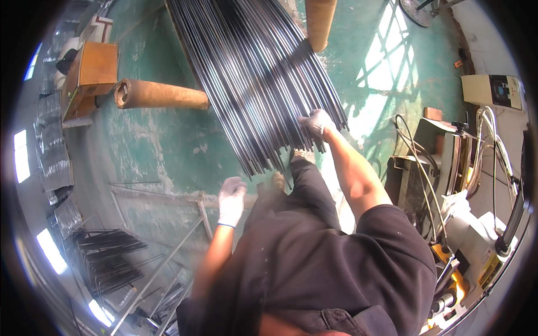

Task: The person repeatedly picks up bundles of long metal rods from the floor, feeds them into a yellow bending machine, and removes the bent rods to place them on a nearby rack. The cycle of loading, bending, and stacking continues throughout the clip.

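A wide layer of long, dark, shiny rods [263,73] lies side by side, running away from me, their near ends uneven. My right hand [317,122], in a pale work glove, is at the near right part of the layer, with its fingers closed on a rod; how many rods it grips is hidden. Left of the near ends hangs my left hand [231,199], also gloved and apart from the rods. Its fingers are blurred, and nothing shows in them.
Brown cylinders jut out on the left [162,95] and right [320,25] of the rods. A wooden box [96,66] stands far left. Cables [417,157] and machinery line the right side. More dark rods [109,260] sit by a metal frame [168,260] at lower left.
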Demonstrator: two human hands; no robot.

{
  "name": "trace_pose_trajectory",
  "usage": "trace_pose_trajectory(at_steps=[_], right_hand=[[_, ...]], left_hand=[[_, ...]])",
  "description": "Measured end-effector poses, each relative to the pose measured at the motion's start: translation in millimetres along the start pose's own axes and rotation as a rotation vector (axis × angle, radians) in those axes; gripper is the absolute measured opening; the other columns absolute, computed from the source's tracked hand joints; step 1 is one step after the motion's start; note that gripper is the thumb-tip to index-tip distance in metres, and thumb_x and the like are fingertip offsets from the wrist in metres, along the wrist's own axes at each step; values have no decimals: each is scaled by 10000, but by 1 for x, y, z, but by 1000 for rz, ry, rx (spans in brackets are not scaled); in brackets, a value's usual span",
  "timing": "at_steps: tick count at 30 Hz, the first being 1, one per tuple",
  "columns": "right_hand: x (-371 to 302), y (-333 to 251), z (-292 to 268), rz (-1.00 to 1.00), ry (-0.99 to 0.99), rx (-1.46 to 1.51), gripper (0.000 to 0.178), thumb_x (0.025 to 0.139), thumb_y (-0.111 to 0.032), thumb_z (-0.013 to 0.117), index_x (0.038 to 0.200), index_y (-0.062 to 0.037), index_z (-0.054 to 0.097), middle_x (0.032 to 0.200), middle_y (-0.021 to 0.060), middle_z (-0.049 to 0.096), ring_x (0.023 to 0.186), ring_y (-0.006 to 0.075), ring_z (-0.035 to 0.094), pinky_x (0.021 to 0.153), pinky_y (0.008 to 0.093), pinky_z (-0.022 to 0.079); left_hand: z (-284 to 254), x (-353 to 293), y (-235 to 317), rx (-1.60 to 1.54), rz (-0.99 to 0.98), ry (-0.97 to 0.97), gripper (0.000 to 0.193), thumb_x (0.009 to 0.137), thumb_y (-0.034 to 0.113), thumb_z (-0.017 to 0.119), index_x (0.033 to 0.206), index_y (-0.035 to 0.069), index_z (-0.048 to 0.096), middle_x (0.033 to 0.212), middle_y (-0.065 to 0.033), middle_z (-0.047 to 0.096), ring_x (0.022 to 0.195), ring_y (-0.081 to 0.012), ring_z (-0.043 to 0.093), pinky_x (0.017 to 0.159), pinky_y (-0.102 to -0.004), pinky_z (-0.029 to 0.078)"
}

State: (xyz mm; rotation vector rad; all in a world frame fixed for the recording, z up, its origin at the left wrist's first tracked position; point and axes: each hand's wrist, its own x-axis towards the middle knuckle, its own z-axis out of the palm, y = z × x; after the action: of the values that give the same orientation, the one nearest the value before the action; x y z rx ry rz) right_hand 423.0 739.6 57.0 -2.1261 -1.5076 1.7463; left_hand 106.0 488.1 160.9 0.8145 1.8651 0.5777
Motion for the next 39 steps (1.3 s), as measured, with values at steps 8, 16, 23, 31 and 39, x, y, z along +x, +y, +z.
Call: trace_pose_trajectory(at_steps=[8, 16, 23, 31, 39], right_hand=[[-124, 17, 13, 4, 109, -113, 805, 981, -635, 608, 1198, 138, 662, 902, 266, 753, 866, 363, 769, 840, 477, 589], [-434, 239, 164, 261, 375, -7, 439, 859, -427, 759, 1069, -41, 776, 990, 278, 743, 984, 442, 729, 854, 489, 565], [-726, 367, 318, 774, 773, -316, 181, 682, -257, 824, 770, -123, 741, 760, 198, 723, 783, 412, 728, 735, 507, 579], [-645, 375, 353, 590, 1270, -401, 207, 692, -208, 757, 684, -112, 575, 675, 152, 648, 705, 392, 668, 694, 508, 535], [-761, 582, 313, 668, 1350, -489, 131, 957, -130, 658, 937, -5, 624, 938, 224, 636, 938, 429, 591, 881, 506, 474]], left_hand=[[33, 32, 31, -78, 134, -209, 333, 959, 43, 632, 1273, -63, 601, 1075, -124, 750, 923, -170, 699, 820, -312, 574], [88, 84, 59, -390, -102, -522, 334, 1035, 228, 637, 1247, -28, 604, 1091, -165, 712, 952, -267, 710, 848, -423, 606], [133, 77, 60, -939, -361, -699, 290, 1103, 312, 538, 1092, 29, 596, 1048, -186, 715, 977, -370, 706, 908, -547, 597], [136, -40, 68, -911, -394, -717, 81, 966, 66, 652, 923, -2, 653, 827, -96, 669, 738, -202, 658, 680, -350, 573], [170, -188, 126, 64, 973, -512, 191, 885, -111, 660, 942, 41, 760, 865, -9, 706, 813, -107, 658, 762, -280, 565]])
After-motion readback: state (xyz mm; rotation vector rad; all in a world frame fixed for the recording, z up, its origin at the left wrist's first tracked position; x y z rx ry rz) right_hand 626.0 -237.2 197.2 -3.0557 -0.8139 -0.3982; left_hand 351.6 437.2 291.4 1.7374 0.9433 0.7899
